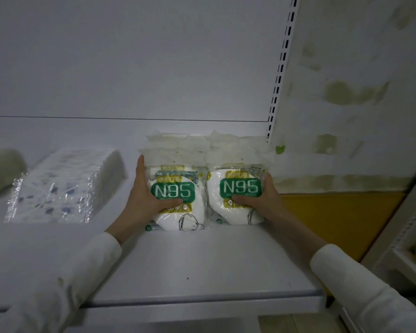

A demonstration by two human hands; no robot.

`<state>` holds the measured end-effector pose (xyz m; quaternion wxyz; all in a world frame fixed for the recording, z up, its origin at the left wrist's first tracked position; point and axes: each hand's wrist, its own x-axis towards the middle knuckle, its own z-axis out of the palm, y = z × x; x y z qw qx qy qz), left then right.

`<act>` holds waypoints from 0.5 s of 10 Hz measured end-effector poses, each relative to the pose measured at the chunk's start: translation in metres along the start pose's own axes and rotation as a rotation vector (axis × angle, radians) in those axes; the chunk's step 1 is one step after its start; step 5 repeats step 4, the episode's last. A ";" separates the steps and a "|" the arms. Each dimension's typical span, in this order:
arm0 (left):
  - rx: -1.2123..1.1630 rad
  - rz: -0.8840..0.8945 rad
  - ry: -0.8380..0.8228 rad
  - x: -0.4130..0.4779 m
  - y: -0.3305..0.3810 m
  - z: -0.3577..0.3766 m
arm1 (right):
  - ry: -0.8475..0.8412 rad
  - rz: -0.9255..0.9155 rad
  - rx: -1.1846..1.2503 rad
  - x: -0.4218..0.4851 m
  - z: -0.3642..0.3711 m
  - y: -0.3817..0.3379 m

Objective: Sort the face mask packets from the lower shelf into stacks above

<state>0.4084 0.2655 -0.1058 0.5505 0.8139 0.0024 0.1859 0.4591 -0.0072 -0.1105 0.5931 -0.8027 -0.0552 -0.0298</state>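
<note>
Only the top packets of 2 piles can be read, each with a green "N95" label. The packets beneath show as crinkled clear edges at the far side and cannot be counted, and the smaller print is too blurred to make out. A person's left hand (144,198) clasps the left stack of N95 packets (175,188), fingers running straight up its left side and thumb laid across the front below the label. The right hand (262,195) grips the right stack of N95 packets (238,186) from its right side, thumb on the front and most of the fingers hidden behind the edge. Both stacks lie touching, side by side, toward the back right of a white shelf (202,265). White sleeves (58,280) reach in from the near corners. To the left, apart from the N95 piles, lies a clear-wrapped stack of patterned masks (58,186). Beyond it a pale, blurred object (0,171) is cut off by the left edge. A slotted upright (280,75) rises at the shelf's right end, with a stained wall (358,92) and a yellow panel (334,219) to its right. A neighbouring shelf (408,265) is partly cropped at the near right.
</note>
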 end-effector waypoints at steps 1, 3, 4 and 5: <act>0.020 0.031 -0.016 -0.002 0.001 -0.006 | 0.015 -0.013 0.011 -0.003 -0.002 0.001; 0.110 0.043 0.034 -0.006 0.006 -0.032 | 0.049 -0.076 0.046 -0.015 -0.019 -0.009; 0.218 0.117 0.127 -0.008 0.012 -0.042 | 0.132 -0.150 -0.057 -0.022 -0.027 -0.017; 0.218 0.117 0.127 -0.008 0.012 -0.042 | 0.132 -0.150 -0.057 -0.022 -0.027 -0.017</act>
